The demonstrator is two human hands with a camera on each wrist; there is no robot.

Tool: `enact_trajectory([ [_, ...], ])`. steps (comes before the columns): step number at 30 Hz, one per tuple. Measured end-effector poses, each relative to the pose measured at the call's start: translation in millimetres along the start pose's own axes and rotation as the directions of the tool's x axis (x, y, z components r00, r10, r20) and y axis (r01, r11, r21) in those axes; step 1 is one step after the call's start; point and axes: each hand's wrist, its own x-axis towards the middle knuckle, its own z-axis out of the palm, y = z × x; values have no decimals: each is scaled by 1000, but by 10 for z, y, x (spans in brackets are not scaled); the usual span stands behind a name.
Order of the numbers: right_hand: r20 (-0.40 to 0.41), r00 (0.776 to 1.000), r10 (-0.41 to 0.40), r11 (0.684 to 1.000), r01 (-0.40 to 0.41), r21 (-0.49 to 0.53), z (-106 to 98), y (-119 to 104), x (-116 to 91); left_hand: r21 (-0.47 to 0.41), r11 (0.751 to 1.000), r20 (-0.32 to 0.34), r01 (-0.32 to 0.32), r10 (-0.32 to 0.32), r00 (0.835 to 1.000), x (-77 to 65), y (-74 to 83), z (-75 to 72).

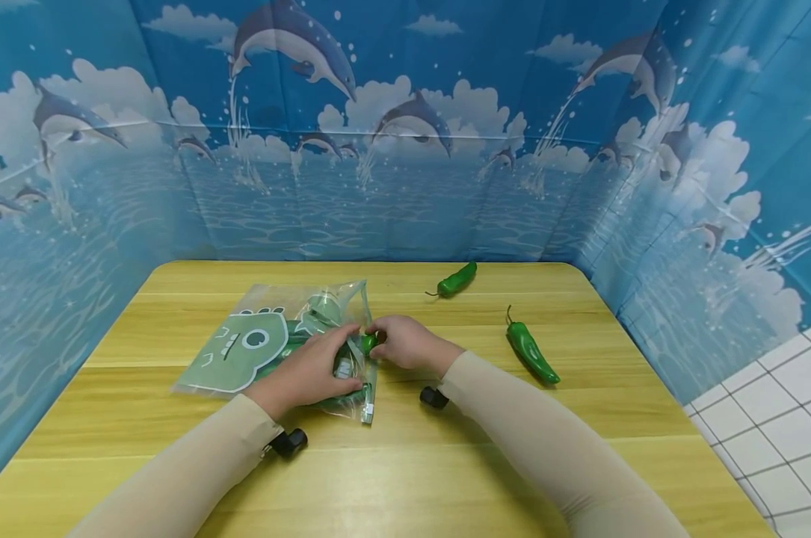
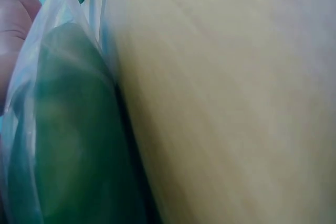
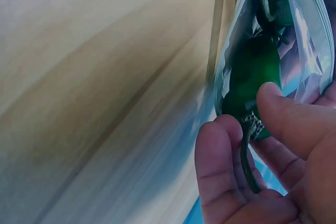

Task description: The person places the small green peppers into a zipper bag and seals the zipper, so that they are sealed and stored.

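Note:
A clear zip bag (image 1: pixel 203 379) with a green cartoon monster print lies on the table's left half, its mouth facing right. My left hand (image 1: pixel 304 376) grips the bag near that mouth, thumb and fingers spread apart along the rim. With my right hand (image 1: pixel 410 345) I pinch a green chili pepper (image 3: pixel 254 69) by its stem end; most of its body is inside the bag's mouth. More green peppers lie within the bag, one a large blurred pepper (image 2: pixel 79 129) behind the plastic in the left wrist view.
Two loose green peppers lie on the wooden table (image 1: pixel 432 463): one pepper (image 1: pixel 459 281) near the back edge, another pepper (image 1: pixel 531 351) to the right of my right hand. A dolphin-print curtain (image 1: pixel 392 194) stands behind the table and along its sides.

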Motion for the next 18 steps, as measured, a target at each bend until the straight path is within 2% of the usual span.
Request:
enact_trajectory([
  [7,-29,999,45,999,-44,22,-5,54,-10,-2,1000,15,1,-1,1000,12,12,-9],
  [13,-50,999,5,1000,-4,6,3,10,-7,10,1000,24,1,-1,1000,7,20,-28],
  [18,-53,999,-14,999,17,51,17,-26,-5,0,1000,27,-2,2,1000,7,27,-27],
])
